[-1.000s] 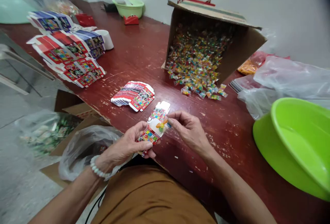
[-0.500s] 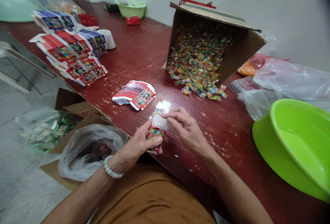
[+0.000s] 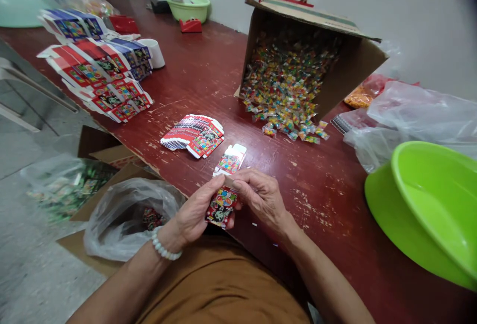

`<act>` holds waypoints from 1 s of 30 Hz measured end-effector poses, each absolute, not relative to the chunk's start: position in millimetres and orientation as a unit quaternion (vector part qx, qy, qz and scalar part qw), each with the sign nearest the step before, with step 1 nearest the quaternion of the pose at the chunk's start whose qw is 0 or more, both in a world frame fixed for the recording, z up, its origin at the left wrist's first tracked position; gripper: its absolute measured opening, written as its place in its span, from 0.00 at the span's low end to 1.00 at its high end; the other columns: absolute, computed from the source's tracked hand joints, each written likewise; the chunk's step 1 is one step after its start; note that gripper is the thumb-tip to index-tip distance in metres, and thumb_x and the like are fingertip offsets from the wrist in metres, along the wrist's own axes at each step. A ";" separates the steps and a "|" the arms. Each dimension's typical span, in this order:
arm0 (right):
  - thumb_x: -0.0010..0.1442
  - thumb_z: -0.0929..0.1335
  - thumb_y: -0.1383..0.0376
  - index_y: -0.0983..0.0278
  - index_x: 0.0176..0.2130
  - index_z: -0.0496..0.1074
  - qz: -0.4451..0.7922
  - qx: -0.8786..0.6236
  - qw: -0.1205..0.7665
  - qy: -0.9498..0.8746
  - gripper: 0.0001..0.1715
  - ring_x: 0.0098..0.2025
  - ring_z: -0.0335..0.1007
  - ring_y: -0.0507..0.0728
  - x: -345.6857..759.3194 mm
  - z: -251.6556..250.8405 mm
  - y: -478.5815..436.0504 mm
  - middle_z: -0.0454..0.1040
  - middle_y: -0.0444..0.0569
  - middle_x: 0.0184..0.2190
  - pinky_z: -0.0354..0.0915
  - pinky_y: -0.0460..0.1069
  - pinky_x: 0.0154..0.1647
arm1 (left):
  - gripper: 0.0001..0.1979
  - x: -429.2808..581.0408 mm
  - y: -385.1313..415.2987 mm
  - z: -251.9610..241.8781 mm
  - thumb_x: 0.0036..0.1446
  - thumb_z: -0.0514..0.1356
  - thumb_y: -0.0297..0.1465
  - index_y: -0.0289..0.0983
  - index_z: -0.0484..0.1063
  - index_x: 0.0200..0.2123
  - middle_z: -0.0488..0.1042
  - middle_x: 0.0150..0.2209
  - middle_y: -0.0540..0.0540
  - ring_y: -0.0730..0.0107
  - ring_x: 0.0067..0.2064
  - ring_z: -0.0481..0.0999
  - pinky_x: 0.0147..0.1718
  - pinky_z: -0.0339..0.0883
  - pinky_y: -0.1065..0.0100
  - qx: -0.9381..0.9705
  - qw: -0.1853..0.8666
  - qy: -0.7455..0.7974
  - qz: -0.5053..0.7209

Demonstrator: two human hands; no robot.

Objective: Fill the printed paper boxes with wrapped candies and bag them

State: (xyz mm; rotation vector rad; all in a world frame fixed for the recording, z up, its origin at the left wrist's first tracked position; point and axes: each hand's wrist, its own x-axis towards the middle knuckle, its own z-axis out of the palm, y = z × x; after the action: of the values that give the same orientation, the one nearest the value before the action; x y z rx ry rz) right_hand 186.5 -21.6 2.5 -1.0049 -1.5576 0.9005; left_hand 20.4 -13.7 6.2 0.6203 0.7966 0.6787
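Observation:
A small red printed candy box (image 3: 222, 209) is upright at the table's front edge, its face toward me. My left hand (image 3: 196, 212) wraps round its left side, with the thumb up at the top edge and fingertips showing below. At the top right, my right hand (image 3: 262, 196) is closed on the box's upper flap, thumb and fingers pinched together. Just beyond the hands lies another printed carton (image 3: 232, 157), white flap outward. To its left, a fanned stack of flat red cartons (image 3: 194, 136) rests on the table.
A cardboard box (image 3: 346, 73) on its side spills wrapped candies (image 3: 286, 100). Boxes in red and blue stacks (image 3: 93, 65) stand far left. At right is a green basin (image 3: 387, 204). A plastic-lined carton (image 3: 108, 234) stands below the table's left edge.
The box's white top flap has been folded down. My right hand has closed in on the box's top, and my left thumb has moved up from its front to the top edge.

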 end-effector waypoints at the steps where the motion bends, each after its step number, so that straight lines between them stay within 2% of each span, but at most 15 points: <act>1: 0.67 0.68 0.62 0.58 0.41 0.81 0.362 -0.411 0.496 -0.674 0.09 0.35 0.74 0.55 189.6 3.9 -21.9 0.79 0.45 0.29 0.68 0.52 0.44 | 0.24 19.1 -12.8 7.2 0.60 0.58 0.51 0.34 0.74 0.36 0.78 0.26 0.43 0.66 0.19 0.75 0.18 0.71 0.68 0.267 0.841 0.367 0.295; 4: 0.66 0.69 0.64 0.58 0.41 0.81 0.347 -0.406 0.460 -0.709 0.08 0.37 0.76 0.55 194.0 5.6 -23.2 0.82 0.46 0.33 0.68 0.52 0.46 | 0.23 17.6 -11.6 9.4 0.64 0.54 0.52 0.36 0.73 0.39 0.77 0.26 0.45 0.65 0.20 0.76 0.18 0.72 0.66 0.227 0.859 0.354 0.292; 7: 0.61 0.72 0.63 0.60 0.38 0.80 0.402 -0.441 0.459 -0.658 0.05 0.38 0.77 0.55 190.2 3.6 -22.5 0.82 0.49 0.38 0.70 0.51 0.41 | 0.21 20.5 -13.5 9.0 0.64 0.54 0.49 0.38 0.72 0.45 0.76 0.25 0.48 0.67 0.20 0.75 0.18 0.71 0.68 0.241 0.838 0.366 0.324; 10: 0.53 0.77 0.58 0.63 0.34 0.79 0.552 -0.472 0.444 -0.526 0.11 0.27 0.73 0.52 184.7 1.6 -18.9 0.80 0.46 0.29 0.69 0.47 0.29 | 0.23 24.4 -17.8 6.6 0.60 0.59 0.50 0.37 0.73 0.45 0.75 0.24 0.49 0.70 0.20 0.73 0.18 0.69 0.71 0.295 0.790 0.409 0.349; 12: 0.48 0.79 0.56 0.64 0.30 0.77 0.632 -0.460 0.432 -0.449 0.16 0.21 0.69 0.50 183.3 1.6 -16.2 0.77 0.44 0.23 0.68 0.46 0.24 | 0.26 25.3 -20.5 4.5 0.59 0.60 0.52 0.36 0.74 0.47 0.76 0.26 0.48 0.70 0.23 0.73 0.20 0.70 0.72 0.333 0.759 0.427 0.362; 17: 0.45 0.80 0.57 0.64 0.28 0.77 0.690 -0.437 0.426 -0.390 0.16 0.21 0.71 0.52 186.3 5.1 -13.7 0.78 0.45 0.22 0.70 0.48 0.25 | 0.31 21.6 -21.2 -3.9 0.61 0.54 0.56 0.38 0.74 0.52 0.79 0.32 0.46 0.69 0.25 0.73 0.22 0.69 0.70 0.407 0.725 0.421 0.363; 21: 0.46 0.80 0.55 0.64 0.26 0.78 0.649 -0.452 0.427 -0.438 0.16 0.22 0.70 0.51 188.9 6.5 -12.5 0.77 0.44 0.23 0.69 0.48 0.27 | 0.30 17.9 -17.3 -10.8 0.63 0.52 0.54 0.37 0.77 0.52 0.79 0.31 0.45 0.69 0.24 0.72 0.22 0.68 0.70 0.430 0.718 0.421 0.350; 25: 0.51 0.77 0.57 0.63 0.27 0.78 0.613 -0.438 0.408 -0.516 0.12 0.27 0.73 0.54 192.5 8.9 -10.7 0.79 0.46 0.28 0.70 0.50 0.31 | 0.26 16.0 -14.4 -8.4 0.61 0.58 0.49 0.37 0.78 0.51 0.80 0.33 0.43 0.65 0.29 0.75 0.22 0.67 0.72 0.451 0.707 0.440 0.322; 28: 0.58 0.73 0.63 0.61 0.30 0.78 0.476 -0.443 0.402 -0.644 0.06 0.33 0.74 0.56 192.7 14.7 -14.9 0.80 0.48 0.31 0.69 0.53 0.39 | 0.22 15.9 -13.1 -3.5 0.58 0.60 0.44 0.35 0.80 0.48 0.80 0.33 0.44 0.65 0.28 0.75 0.20 0.67 0.71 0.415 0.721 0.443 0.334; 30: 0.62 0.69 0.66 0.60 0.35 0.79 0.371 -0.431 0.401 -0.718 0.06 0.39 0.74 0.58 189.6 17.2 -21.9 0.80 0.50 0.36 0.67 0.55 0.46 | 0.22 17.0 -11.7 -1.2 0.55 0.59 0.42 0.34 0.81 0.45 0.80 0.30 0.44 0.67 0.23 0.72 0.19 0.66 0.69 0.360 0.745 0.442 0.347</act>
State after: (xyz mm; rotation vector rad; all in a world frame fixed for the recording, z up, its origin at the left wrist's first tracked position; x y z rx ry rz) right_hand 189.6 -21.9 17.2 -1.0909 -1.8161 0.9375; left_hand 17.0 -11.7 -1.2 0.7871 0.9669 0.7603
